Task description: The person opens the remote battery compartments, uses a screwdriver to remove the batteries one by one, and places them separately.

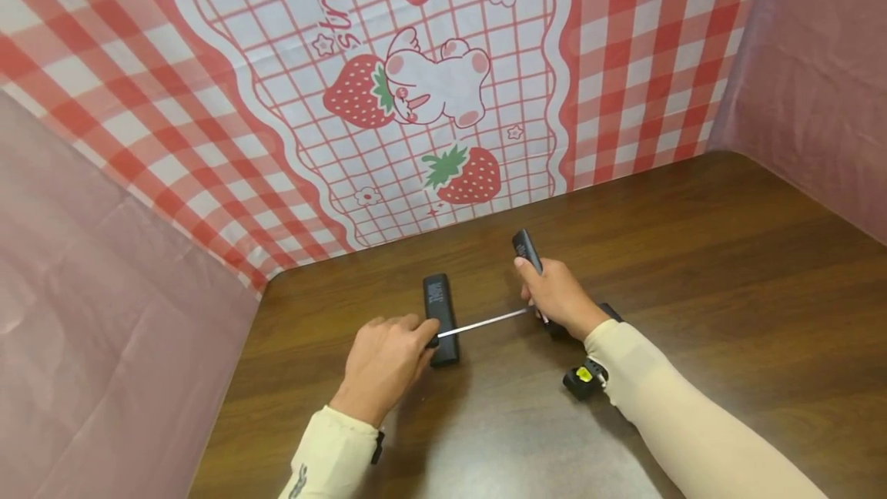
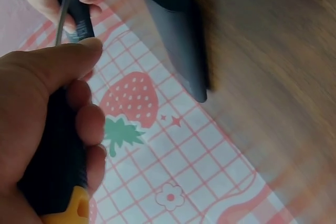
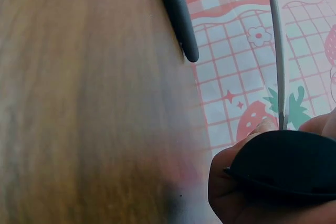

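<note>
My left hand [image 1: 384, 360] grips a screwdriver [image 2: 60, 150] by its black handle, which has a yellow-orange end in the left wrist view. The thin metal shaft [image 1: 483, 323] reaches across to my right hand [image 1: 560, 297]. That hand holds a black oblong block [image 1: 527, 251] with small print, which looks like a power bank, tilted up off the table. The shaft's tip meets the area by the right fingers; exact contact is hidden. A similar black block [image 1: 436, 295] lies on the table beside my left fingertips, below the shaft.
A dark object [image 1: 611, 312] on the brown wooden table [image 1: 693, 252] is mostly hidden under the right wrist. A red-and-white strawberry cloth [image 1: 624, 60] covers the back wall, with pink cloth walls [image 1: 83, 314] at the sides. A black device with a yellow patch [image 1: 582, 380] is strapped under the right wrist.
</note>
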Demonstrator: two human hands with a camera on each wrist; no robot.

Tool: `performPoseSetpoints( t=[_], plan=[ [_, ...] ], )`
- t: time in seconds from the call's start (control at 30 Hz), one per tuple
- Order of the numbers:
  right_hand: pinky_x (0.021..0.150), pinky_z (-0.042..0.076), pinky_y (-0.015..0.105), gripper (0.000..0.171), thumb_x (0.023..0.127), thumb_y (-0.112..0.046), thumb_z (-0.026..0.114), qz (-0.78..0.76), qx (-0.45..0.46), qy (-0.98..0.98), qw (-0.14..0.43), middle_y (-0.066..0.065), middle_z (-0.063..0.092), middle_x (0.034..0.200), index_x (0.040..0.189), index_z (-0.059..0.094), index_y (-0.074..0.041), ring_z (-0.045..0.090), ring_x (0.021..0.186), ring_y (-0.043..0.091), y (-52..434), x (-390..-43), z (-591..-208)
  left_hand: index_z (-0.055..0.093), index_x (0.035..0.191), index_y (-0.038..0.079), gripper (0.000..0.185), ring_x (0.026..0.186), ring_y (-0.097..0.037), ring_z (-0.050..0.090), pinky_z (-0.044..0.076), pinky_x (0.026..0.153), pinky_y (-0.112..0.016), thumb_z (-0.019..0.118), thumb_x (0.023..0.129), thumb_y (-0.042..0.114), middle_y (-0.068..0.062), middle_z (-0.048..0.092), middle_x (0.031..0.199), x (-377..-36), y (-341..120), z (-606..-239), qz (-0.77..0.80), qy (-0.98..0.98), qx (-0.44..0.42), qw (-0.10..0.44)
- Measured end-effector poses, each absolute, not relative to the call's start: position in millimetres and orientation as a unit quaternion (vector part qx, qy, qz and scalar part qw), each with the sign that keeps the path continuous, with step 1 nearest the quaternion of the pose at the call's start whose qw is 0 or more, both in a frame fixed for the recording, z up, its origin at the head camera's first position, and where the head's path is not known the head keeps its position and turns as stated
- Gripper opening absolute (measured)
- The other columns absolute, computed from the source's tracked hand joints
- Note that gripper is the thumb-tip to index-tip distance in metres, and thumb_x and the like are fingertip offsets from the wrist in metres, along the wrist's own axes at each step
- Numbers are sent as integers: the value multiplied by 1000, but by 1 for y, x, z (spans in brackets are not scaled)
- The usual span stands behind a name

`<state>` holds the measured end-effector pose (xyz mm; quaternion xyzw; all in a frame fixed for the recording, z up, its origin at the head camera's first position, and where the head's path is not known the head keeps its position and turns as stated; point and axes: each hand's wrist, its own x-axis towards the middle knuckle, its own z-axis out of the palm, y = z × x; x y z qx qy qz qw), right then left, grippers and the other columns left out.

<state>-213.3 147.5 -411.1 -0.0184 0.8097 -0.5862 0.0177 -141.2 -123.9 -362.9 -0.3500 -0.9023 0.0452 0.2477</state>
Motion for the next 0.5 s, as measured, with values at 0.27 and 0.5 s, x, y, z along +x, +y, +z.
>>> performPoseSetpoints(
  t=[0.27,0.5],
  plan=[
    [43,45,31,49,106,-40,46,-585,-20,810,18,6,57,66,83,58,1,51,47,16,148,-214,-411,67,90,20,23,56,-16,61,44,47,-34,86,79,28,7,62,70,-142,-125,-365,28,-911,-346,224],
    [44,44,29,49,106,-38,45,-585,-25,810,16,6,56,66,88,58,6,51,50,14,146,-214,-412,66,89,23,22,58,-13,62,44,47,-34,84,80,30,9,64,72,-142,-125,-366,19,-918,-340,206]
  ],
)
